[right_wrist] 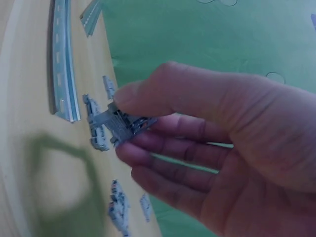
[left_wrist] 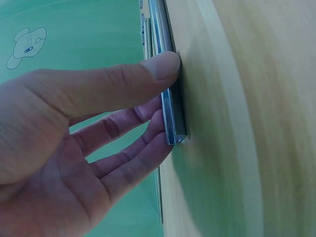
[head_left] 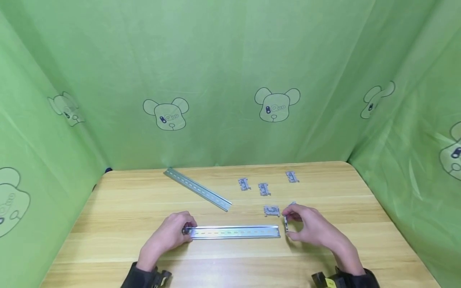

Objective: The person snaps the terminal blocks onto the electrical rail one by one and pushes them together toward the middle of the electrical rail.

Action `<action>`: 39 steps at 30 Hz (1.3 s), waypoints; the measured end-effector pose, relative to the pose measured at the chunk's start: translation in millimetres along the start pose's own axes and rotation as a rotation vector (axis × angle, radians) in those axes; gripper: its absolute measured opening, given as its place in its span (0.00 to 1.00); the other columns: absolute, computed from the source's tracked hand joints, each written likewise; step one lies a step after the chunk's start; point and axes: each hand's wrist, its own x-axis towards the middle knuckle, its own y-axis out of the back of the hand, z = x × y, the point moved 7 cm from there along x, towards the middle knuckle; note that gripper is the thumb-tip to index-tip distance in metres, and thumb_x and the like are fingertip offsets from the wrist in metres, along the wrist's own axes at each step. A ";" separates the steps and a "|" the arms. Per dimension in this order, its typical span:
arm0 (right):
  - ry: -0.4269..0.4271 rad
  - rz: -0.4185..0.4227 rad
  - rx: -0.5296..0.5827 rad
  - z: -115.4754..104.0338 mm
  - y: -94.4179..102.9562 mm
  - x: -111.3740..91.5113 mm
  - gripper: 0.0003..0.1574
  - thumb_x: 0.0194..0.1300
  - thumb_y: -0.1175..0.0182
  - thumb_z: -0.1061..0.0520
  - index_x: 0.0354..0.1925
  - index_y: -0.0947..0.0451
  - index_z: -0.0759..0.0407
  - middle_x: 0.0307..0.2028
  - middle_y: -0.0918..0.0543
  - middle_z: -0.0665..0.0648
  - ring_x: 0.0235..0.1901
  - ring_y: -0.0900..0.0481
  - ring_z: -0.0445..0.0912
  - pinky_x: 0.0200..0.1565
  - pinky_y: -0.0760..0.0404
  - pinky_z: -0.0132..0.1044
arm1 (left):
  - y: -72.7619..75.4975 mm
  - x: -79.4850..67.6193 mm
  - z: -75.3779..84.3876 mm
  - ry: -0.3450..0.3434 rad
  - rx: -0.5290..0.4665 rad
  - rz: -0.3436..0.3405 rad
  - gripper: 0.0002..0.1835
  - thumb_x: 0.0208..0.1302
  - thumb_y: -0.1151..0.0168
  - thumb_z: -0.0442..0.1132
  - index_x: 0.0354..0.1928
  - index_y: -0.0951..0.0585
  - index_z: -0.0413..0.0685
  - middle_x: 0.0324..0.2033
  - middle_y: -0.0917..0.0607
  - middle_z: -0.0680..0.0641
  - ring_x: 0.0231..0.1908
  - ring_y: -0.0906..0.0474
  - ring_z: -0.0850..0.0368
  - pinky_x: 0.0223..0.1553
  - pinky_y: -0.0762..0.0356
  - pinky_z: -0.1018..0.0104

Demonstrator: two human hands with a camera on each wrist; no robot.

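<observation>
A slotted metal DIN rail (head_left: 234, 232) lies crosswise on the table. My left hand (head_left: 173, 231) grips its left end, the thumb (left_wrist: 165, 66) on the near edge and the fingers at the far side. My right hand (head_left: 312, 226) pinches a grey DIN-rail terminal block (right_wrist: 121, 123) between thumb and fingertips. In the head view that block stands on edge just past the rail's right end, apart from it. Close by, another grey terminal block (head_left: 271, 211) lies flat on the table.
A second slotted rail (head_left: 198, 189) lies slanted at the back. More grey terminal blocks (head_left: 264, 189) are scattered at the back right, one partly hidden behind my right hand. Green cloth (head_left: 223, 132) hangs around the wooden table (head_left: 230, 264).
</observation>
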 end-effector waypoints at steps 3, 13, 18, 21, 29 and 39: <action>0.000 -0.011 0.016 2.7 -3.5 2.9 0.34 0.42 0.25 0.63 0.51 0.23 0.64 0.47 0.17 0.60 0.48 0.19 0.55 0.53 0.19 0.51 | 0.5 0.1 -0.4 0.008 -0.006 -0.002 0.17 0.41 0.23 0.35 0.38 0.14 0.45 0.34 0.16 0.51 0.36 0.20 0.53 0.41 0.17 0.55; 0.009 -0.071 0.072 10.9 -19.7 6.5 0.34 0.43 0.25 0.64 0.51 0.23 0.65 0.47 0.17 0.59 0.46 0.18 0.54 0.52 0.18 0.48 | 1.2 0.3 1.2 -0.010 0.011 -0.009 0.18 0.42 0.23 0.36 0.39 0.14 0.45 0.35 0.15 0.50 0.37 0.19 0.53 0.42 0.17 0.55; -0.004 -0.084 0.095 13.6 -22.3 7.5 0.33 0.44 0.25 0.63 0.50 0.23 0.65 0.46 0.17 0.59 0.46 0.18 0.53 0.51 0.17 0.46 | 1.4 0.7 1.7 -0.018 0.029 -0.002 0.18 0.42 0.23 0.36 0.39 0.14 0.45 0.35 0.14 0.50 0.38 0.19 0.53 0.43 0.17 0.55; -0.007 -0.094 0.110 14.4 -23.5 8.3 0.32 0.44 0.25 0.63 0.50 0.23 0.65 0.46 0.17 0.60 0.46 0.18 0.52 0.51 0.17 0.44 | 2.6 1.2 2.0 -0.022 0.032 0.008 0.18 0.41 0.22 0.36 0.39 0.14 0.44 0.35 0.14 0.49 0.38 0.18 0.52 0.44 0.17 0.54; -0.003 -0.103 0.141 13.5 -23.4 10.3 0.32 0.45 0.25 0.64 0.50 0.23 0.65 0.47 0.17 0.60 0.47 0.18 0.53 0.51 0.17 0.42 | 4.3 1.6 0.2 -0.014 0.005 0.016 0.18 0.41 0.22 0.35 0.39 0.13 0.43 0.36 0.13 0.48 0.38 0.18 0.51 0.44 0.17 0.53; 0.003 -0.132 0.282 21.3 -25.5 8.3 0.35 0.44 0.24 0.63 0.52 0.24 0.68 0.50 0.19 0.65 0.50 0.19 0.57 0.53 0.19 0.43 | 2.0 2.1 -4.7 -0.042 0.011 0.016 0.16 0.42 0.23 0.35 0.38 0.12 0.46 0.35 0.12 0.50 0.36 0.18 0.55 0.41 0.16 0.59</action>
